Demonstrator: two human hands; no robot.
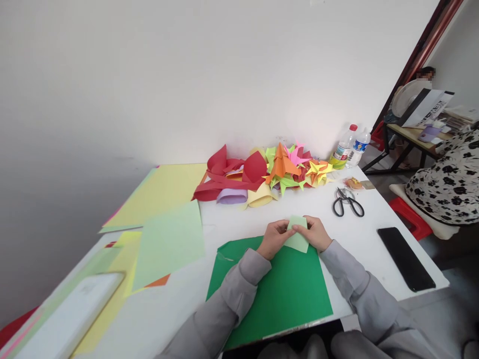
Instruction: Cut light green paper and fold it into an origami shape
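A small folded piece of pale green paper [298, 243] is held up between my two hands, above the far edge of a dark green board [284, 294]. My left hand [276, 237] pinches its left side, thumb in front. On the right side, my right hand [316, 233] grips the same paper, its thumb laid across the front near the left thumb. The fingers behind the paper are partly hidden. Black-handled scissors [348, 203] lie to the right of my hands.
Colourful folded paper shapes [282, 172] are heaped against the wall, beside two plastic bottles [342, 147]. Paper sheets [168, 244] and a white flat box [84, 319] lie left. A black phone [406, 259] rests near the right edge. People sit beyond the table at right.
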